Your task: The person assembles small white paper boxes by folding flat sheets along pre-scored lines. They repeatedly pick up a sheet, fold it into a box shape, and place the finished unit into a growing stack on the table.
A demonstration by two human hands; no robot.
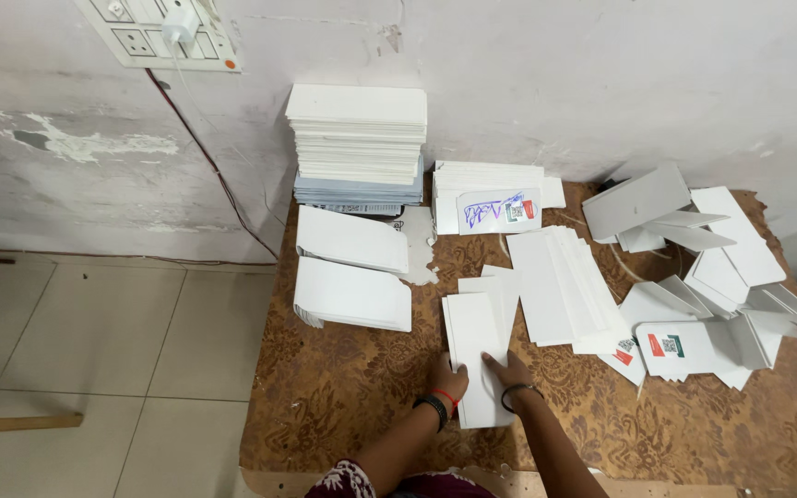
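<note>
A narrow stack of white card sheets [475, 327] lies lengthwise on the brown patterned table [343, 378]. My left hand [448, 377] presses flat on its near left part, with a black band and a red thread at the wrist. My right hand [510, 371] rests flat on the near right part, a dark bangle at its wrist. Both hands lie on top of the sheets with fingers spread. A slanted row of similar white sheets [560, 286] lies just to the right of the stack.
A tall pile of white and grey sheets [358, 143] stands against the wall. Two fanned bundles [350, 267] lie at the left. Printed cards [498, 210] and loose folded cards [703, 277] fill the back and right. A wall socket [163, 35] with a cable hangs above tiled floor [94, 350].
</note>
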